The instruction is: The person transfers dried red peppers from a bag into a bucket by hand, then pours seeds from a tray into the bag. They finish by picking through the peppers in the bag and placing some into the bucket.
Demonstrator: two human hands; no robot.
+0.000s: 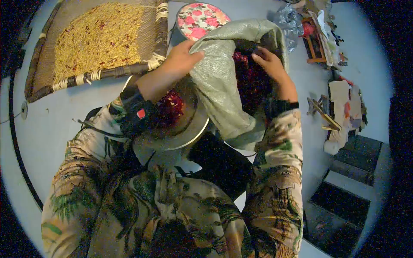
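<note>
A grey-green woven sack [219, 81] hangs open in front of me, its mouth folded back. Dark red dried pieces, which look like chili peppers [245, 71], show inside it. My left hand [183, 60] grips the sack's left side, thumb on the outer face and other fingers hidden behind. At the right of the mouth, my right hand [271, 64] is closed on the sack's edge, its fingertips partly in shadow. Below my left forearm, a wide round basin [200, 133] holds more red pieces [172, 107].
A framed mesh tray [47, 56] with yellow seeds spread on it lies at upper left. Behind the sack is a round floral-topped stool or lid [202, 19]. Clear plastic [290, 28], a wooden frame [316, 49] and cloth-covered items [342, 99] are at right, above dark mats [340, 200].
</note>
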